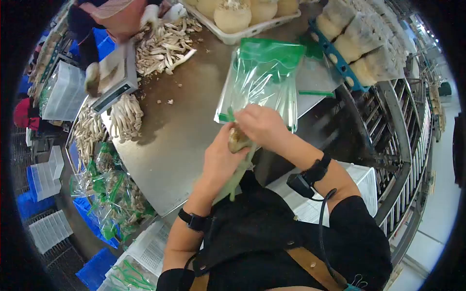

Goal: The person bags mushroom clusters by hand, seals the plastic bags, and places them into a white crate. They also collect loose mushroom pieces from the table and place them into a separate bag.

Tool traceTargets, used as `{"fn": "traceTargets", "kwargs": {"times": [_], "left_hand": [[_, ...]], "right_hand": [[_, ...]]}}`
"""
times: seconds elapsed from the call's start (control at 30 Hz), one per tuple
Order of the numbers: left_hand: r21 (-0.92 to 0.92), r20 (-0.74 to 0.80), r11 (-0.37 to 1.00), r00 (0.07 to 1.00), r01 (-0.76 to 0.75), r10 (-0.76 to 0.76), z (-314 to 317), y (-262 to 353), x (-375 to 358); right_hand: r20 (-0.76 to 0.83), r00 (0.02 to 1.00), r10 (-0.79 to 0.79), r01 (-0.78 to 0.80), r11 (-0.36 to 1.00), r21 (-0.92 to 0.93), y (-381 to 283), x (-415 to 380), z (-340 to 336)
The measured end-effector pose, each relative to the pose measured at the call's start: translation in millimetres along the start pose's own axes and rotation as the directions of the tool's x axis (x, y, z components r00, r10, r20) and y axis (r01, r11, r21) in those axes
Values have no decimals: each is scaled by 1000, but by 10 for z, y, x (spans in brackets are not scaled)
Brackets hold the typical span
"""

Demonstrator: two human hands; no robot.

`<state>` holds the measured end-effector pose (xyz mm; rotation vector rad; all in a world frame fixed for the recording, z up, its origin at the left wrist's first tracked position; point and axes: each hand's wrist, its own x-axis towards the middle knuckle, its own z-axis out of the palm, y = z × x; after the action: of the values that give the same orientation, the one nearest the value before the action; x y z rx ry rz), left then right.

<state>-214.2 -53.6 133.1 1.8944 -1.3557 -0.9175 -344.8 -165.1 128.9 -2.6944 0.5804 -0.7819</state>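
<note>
**Bagging a mushroom clump in a thin green-edged sleeve**

Holding a clump of mushrooms (239, 139) between both hands, the person works just below the mouth of a clear plastic bag (262, 80) with green printed edges. The left hand (221, 162) cups the clump from beneath, fingers curled up around its base; the right hand (262, 125) lies over the top, fingers pressed down onto the clump and onto the bag's lower edge. Neither grip is spread: both are closed on the clump, though the exact fingertip contact is hidden by the hands themselves.

The clump will likely handle as light, soft and brittle. Stems and caps of this kind snap or bruise under a hard squeeze, so the firm base, where the left grip already sits, looks like the safest hold. The bag is thin, limp and slippery; it probably needs pinching at the rim to stay open, and it creases easily.

The clump looks pale brown and rounded at the visible end, with a light greenish strip (238, 177) trailing down from under the grips. The bag stands up and away from the grips, glossy, see-through, with a solid green band along its far end.

Beyond the grips, the steel counter (179, 121) carries loose mushrooms (162, 46). Further left sits a scale (114, 77), and filled bags (114, 199) lie lower down.
</note>
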Motion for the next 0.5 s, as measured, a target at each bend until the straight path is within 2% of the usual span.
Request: {"fn": "traceTargets", "kwargs": {"times": [0.03,0.07,0.13,0.17,0.23,0.27,0.3,0.37,0.4,0.47,0.5], "left_hand": [[-58,11,985,986,164,-164,-74,51,-19],[-61,1,986,988,157,-157,-168,10,-60],[-481,-157,870,967,105,-203,-380,-172,-127],[-488,-170,868,964,96,-202,-442,-265,-117],[-643,-189,765,974,-29,-122,-531,-438,-83],[-701,-154,708,988,-88,-30,-601,-465,-69],[-697,-168,709,986,-107,-16,-658,-534,-72],[-649,-234,751,971,-122,-44,-775,-685,-115],[-645,-243,753,969,-134,-35,-872,-672,-166],[-753,-222,654,962,-67,-158,-1033,-611,-285],[-750,-225,658,963,-73,-150,-1065,-613,-326]], "right_hand": [[-6,1000,-15,15,1000,-8,-57,38,-39],[38,996,-86,88,995,-55,-149,10,-91],[97,975,-200,212,969,-125,-328,-34,-167],[100,971,-216,228,965,-128,-395,35,-143],[36,935,-354,353,935,16,-622,150,-49],[106,918,-383,387,922,-19,-738,239,-46],[98,914,-394,399,916,-31,-781,303,-54],[-95,971,-219,203,967,-154,-832,390,-61],[-102,968,-228,210,964,-160,-798,425,-31],[-156,987,24,-45,990,-135,-650,447,113],[-164,986,22,-45,989,-137,-662,396,226]]}}
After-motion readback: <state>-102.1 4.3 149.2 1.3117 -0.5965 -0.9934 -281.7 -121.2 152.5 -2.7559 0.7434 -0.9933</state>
